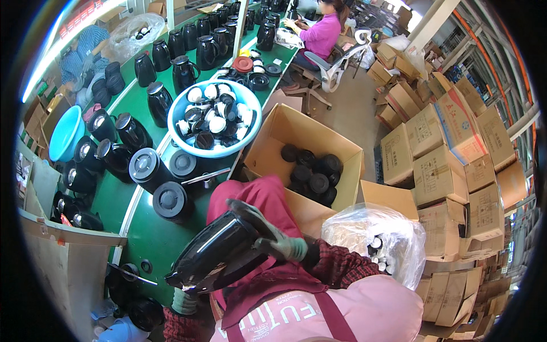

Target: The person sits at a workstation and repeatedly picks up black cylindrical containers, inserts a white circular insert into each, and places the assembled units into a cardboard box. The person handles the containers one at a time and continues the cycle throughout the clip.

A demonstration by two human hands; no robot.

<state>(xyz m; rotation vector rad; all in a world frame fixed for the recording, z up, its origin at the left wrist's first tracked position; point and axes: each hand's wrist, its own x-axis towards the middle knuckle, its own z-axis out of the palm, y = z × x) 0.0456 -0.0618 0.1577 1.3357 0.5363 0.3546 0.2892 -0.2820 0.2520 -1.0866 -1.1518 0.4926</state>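
A glossy black thermos jug point(219, 251) lies tilted across my lap, its mouth end pointing down to the left. My right hand point(276, 236), in a grey-green glove, is closed round its base end, with the thumb on the near side. At the mouth end is my left hand point(184, 302), also gloved. The jug hides its fingers, so their grip does not show. Beyond the jug, several round black lids point(172, 201) sit on containers on the green bench point(145, 242). A metal rod-like tool point(206, 176) lies beside them.
A blue basin point(257, 126) of black-and-white stoppers stands on the bench, near rows of black jugs point(160, 104). Right of it, an open carton point(348, 165) holds black lids. A clear plastic bag point(407, 239) is by my right arm. Stacked cartons point(436, 174) line the right. A co-worker point(322, 34) sits farther along.
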